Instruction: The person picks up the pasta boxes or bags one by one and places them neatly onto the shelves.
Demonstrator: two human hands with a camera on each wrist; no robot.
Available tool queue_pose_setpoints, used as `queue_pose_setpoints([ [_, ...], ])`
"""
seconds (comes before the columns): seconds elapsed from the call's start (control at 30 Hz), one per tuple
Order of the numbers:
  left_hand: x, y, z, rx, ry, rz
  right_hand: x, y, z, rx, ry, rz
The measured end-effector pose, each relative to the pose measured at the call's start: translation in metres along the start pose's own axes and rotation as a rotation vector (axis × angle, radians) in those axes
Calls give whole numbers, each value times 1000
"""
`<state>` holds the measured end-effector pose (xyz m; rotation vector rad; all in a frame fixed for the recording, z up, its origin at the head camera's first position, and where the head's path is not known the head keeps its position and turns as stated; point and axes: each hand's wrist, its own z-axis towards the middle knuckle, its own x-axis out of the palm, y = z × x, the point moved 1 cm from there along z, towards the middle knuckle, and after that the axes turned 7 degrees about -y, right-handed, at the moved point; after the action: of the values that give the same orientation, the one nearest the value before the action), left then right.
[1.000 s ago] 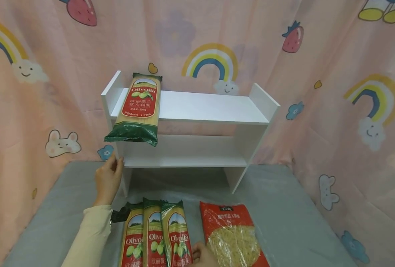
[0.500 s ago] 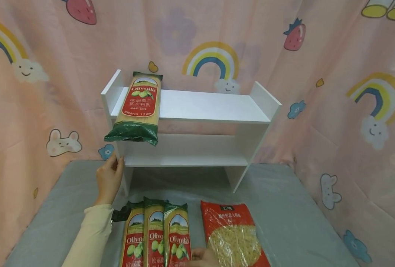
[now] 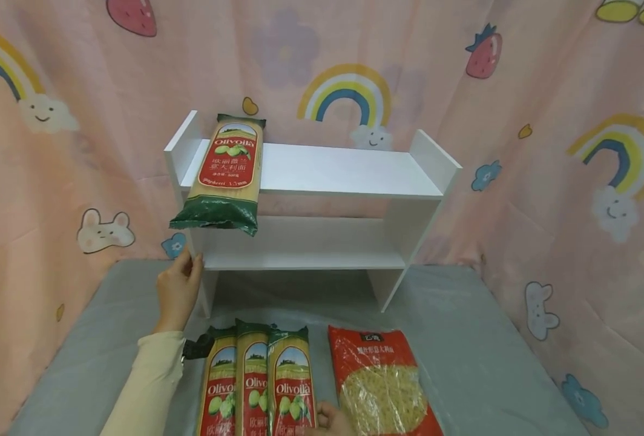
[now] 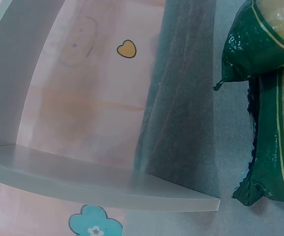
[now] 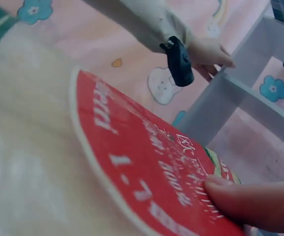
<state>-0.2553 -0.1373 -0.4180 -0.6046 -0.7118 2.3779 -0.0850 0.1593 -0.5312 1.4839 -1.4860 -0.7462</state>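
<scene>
My left hand (image 3: 177, 293) pinches the front edge of the left side panel of a white shelf (image 3: 322, 261), just below the upper board. In the right wrist view that same left hand (image 5: 211, 54) shows at the panel. My right hand (image 3: 330, 421), partly cut off by the bottom of the head view, grips the right edge of a spaghetti packet (image 3: 291, 387), the rightmost of three lying side by side. Its thumb (image 5: 250, 201) lies on the red label; the other fingers are mostly hidden. A fourth such spaghetti packet (image 3: 229, 157) lies on the shelf's top board, its green end overhanging the front.
To the right of the right hand lies a red bag of pasta (image 3: 382, 387). The middle spaghetti packet (image 3: 252, 375) and the left one (image 3: 221, 381) overlap slightly. A grey cloth (image 3: 463, 339) covers the table, and a pink patterned curtain (image 3: 322, 36) hangs behind.
The rightmost spaghetti packet has shifted slightly right and turned straighter with my right hand at its edge. My left hand stays on the shelf panel.
</scene>
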Motion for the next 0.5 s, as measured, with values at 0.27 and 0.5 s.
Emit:
queue_pose_setpoints([
  [0.27,1,-1,0,-4,-11,-7,3,7,-6,-47,-105,18],
  [0.5,3,0,0,10,-20,-3,4,8,-7,-89,-45,2],
])
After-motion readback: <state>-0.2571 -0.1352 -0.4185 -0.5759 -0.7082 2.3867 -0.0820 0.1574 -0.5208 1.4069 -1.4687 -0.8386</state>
